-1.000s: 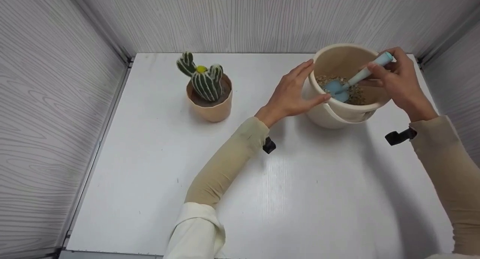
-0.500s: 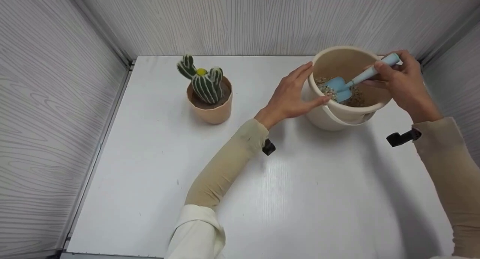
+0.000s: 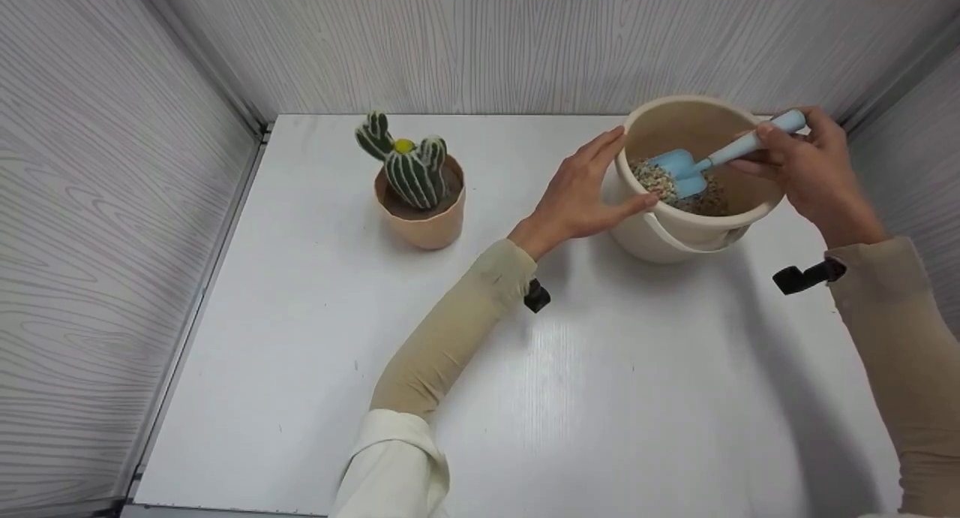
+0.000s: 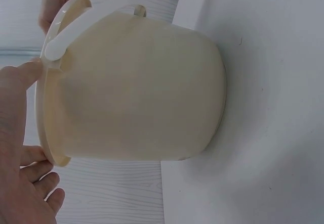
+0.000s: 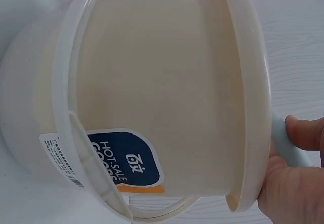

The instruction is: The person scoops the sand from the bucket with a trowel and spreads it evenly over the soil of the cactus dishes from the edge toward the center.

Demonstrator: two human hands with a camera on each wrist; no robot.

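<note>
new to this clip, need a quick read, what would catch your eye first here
A cream bucket at the table's far right, where the right hand holds a blue scoop over gravel inside while the left hand touches its rim. To the left stands a striped green cactus in a tan pot.

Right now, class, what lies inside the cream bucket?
Inside the cream bucket lie small pebbles and the blue scoop, held by the right hand. The bucket's floor beneath them is covered.
</note>
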